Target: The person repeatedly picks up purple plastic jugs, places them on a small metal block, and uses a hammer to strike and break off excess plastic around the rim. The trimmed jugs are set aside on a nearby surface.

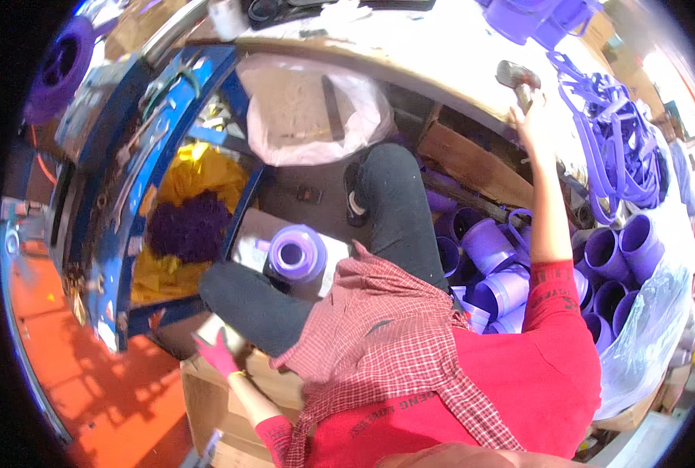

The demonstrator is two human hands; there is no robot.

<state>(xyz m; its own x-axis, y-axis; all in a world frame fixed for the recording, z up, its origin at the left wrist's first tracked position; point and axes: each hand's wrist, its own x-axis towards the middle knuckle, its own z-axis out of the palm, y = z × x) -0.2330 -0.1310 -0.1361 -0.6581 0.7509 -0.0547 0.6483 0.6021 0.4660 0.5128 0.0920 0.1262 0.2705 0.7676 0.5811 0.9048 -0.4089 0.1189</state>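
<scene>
My right hand (528,114) is closed around the handle of a hammer (517,75), held over the edge of the white worktable (441,50). Its metal head points away from me. My left hand (218,354), in a pink glove, is low at my left beside my knee. Its fingers are at a white block-like thing (221,329); whether they grip it is unclear. Between my legs a purple plastic vessel (297,254) with a round open neck stands upright on a pale surface (338,257). Neither hand touches this vessel.
A blue metal machine frame (172,117) stands left, with yellow and purple scrap (189,225) inside. An open carton (207,392) is below my left arm. Purple plastic cylinders (487,245) pile at right, below purple strips (616,134). A plastic-lined container (318,111) is ahead.
</scene>
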